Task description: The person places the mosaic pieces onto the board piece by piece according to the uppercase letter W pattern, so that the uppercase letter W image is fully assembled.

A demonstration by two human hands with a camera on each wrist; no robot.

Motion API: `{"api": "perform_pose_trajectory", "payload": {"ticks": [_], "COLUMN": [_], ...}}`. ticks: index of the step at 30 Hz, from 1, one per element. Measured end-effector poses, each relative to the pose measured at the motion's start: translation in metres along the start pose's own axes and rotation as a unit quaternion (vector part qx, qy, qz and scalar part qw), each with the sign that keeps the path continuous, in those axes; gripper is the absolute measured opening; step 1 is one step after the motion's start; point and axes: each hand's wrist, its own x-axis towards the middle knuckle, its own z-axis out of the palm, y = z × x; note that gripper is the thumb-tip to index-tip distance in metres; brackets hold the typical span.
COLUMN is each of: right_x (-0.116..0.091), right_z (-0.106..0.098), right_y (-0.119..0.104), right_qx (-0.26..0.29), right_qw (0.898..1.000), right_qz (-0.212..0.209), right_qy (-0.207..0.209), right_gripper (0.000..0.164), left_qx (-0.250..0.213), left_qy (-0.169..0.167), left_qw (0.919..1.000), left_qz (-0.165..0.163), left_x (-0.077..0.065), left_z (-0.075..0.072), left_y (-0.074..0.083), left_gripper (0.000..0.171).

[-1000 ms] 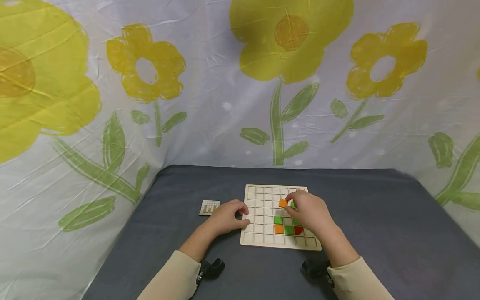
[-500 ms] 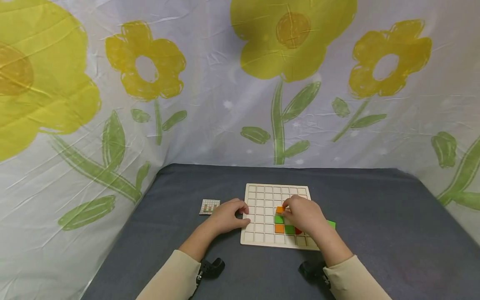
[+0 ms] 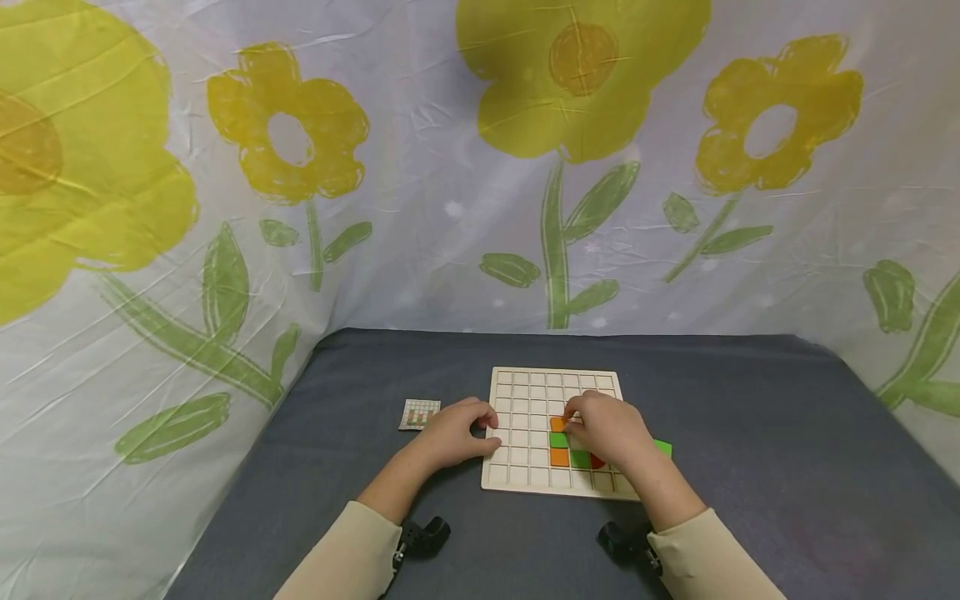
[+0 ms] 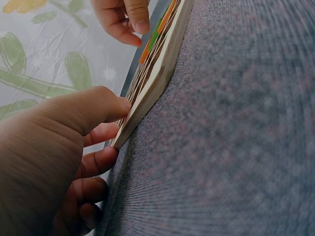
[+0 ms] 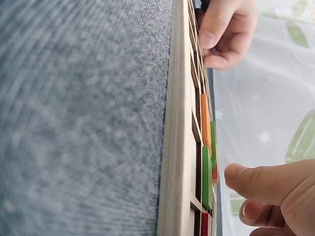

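A wooden grid board [image 3: 517, 475] lies on the cloth. My left hand [image 3: 457, 433] holds its left edge, the thumb on the rim and the other fingers curled beside it in the left wrist view. My right hand [image 3: 611, 425] is over the board's right half, fingertips at the right side of an orange tile [image 3: 557, 424]. A gap shows between the right thumb [image 5: 236, 176] and the tiles in the right wrist view. Below that tile come a green tile [image 3: 558, 440] and another orange tile [image 3: 559, 457]. A second green tile [image 3: 580, 459] and a partly covered red piece [image 3: 597, 461] continue the lower row.
Left of the board, behind the left hand, lies a small pattern card [image 3: 418, 414] with a printed grid. A green piece [image 3: 663, 447] shows beyond the right wrist, partly hidden. Dark cloth [image 3: 375, 367] covers the table, and a flower-printed sheet [image 3: 420, 208] hangs behind it.
My right hand has moved down and slightly left with the orange tile, which now lies flat in a square above the green one. The left hand has stayed at the board's edge.
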Motion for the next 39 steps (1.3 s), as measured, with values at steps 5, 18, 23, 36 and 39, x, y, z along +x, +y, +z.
{"api": "perform_pose_trajectory", "payload": {"ticks": [5, 18, 23, 36, 39], "right_x": [-0.002, -0.004, -0.006, -0.01, -0.009], "right_z": [-0.002, -0.004, -0.012, -0.012, -0.009], "right_y": [-0.002, 0.0, -0.002, -0.006, -0.005], "right_qx": [-0.003, 0.012, 0.039, 0.041, 0.033], "right_qw": [1.0, 0.999, 0.998, 0.996, 0.997], "right_qz": [-0.013, -0.037, -0.035, -0.053, -0.054], "right_qy": [0.001, -0.016, -0.026, -0.053, -0.049], "right_gripper": [0.006, 0.016, 0.013, 0.008, 0.008], "left_qx": [0.006, -0.001, 0.0, 0.003, 0.001], "left_qy": [-0.002, -0.001, -0.004, -0.004, -0.003], "left_qw": [1.0, 1.0, 1.0, 1.0, 1.0], "left_qz": [0.002, -0.001, -0.002, 0.002, 0.001], "left_x": [0.001, 0.001, 0.001, 0.002, 0.002], "left_z": [0.001, 0.0, 0.0, 0.002, 0.001], "left_y": [-0.001, -0.001, -0.002, -0.005, -0.004], "left_gripper": [0.016, 0.018, 0.017, 0.017, 0.017]}}
